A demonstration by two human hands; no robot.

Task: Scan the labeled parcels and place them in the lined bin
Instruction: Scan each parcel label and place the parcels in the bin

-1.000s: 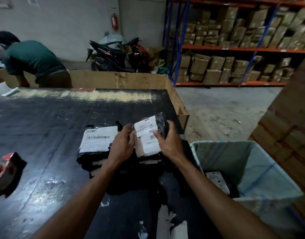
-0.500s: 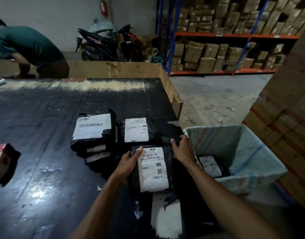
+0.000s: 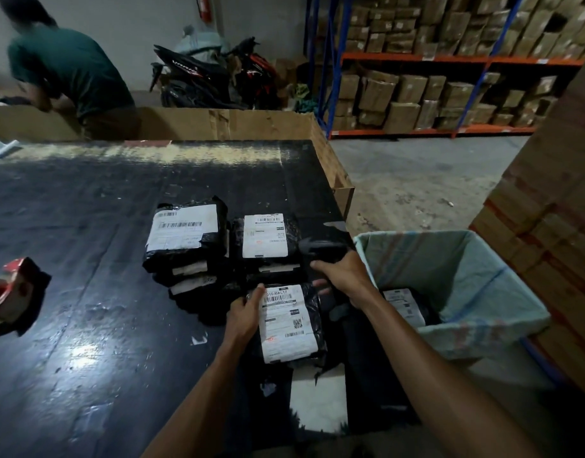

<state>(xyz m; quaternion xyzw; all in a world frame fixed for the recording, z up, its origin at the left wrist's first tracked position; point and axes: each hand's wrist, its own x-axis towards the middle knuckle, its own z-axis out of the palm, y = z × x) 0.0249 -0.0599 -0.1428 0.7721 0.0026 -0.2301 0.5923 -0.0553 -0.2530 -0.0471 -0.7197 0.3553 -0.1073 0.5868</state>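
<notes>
A black parcel with a white label [image 3: 288, 322] lies flat near the table's front edge. My left hand [image 3: 245, 314] grips its left edge, thumb on the label. My right hand [image 3: 347, 276] is closed around a black handheld scanner [image 3: 319, 251] just above and to the right of that parcel. A small red dot shows on the label's lower left. Behind it are two stacks of similar labeled parcels, one on the left [image 3: 185, 229] and one in the middle [image 3: 266, 236]. The bin [image 3: 483, 285], lined with a pale green bag, stands right of the table and holds one labeled parcel [image 3: 405, 305].
A roll of red tape [image 3: 10, 292] sits at the table's left edge. A large cardboard box [image 3: 218, 123] borders the far side, where a person in a green shirt [image 3: 69, 71] bends over. Stacked cartons [image 3: 549, 209] rise right of the bin; shelving [image 3: 433, 94] and a motorbike [image 3: 202, 77] stand behind.
The parcel I held up with both hands now lies flat near the front edge. My right hand left it and closed on the scanner; my left hand stays on its edge.
</notes>
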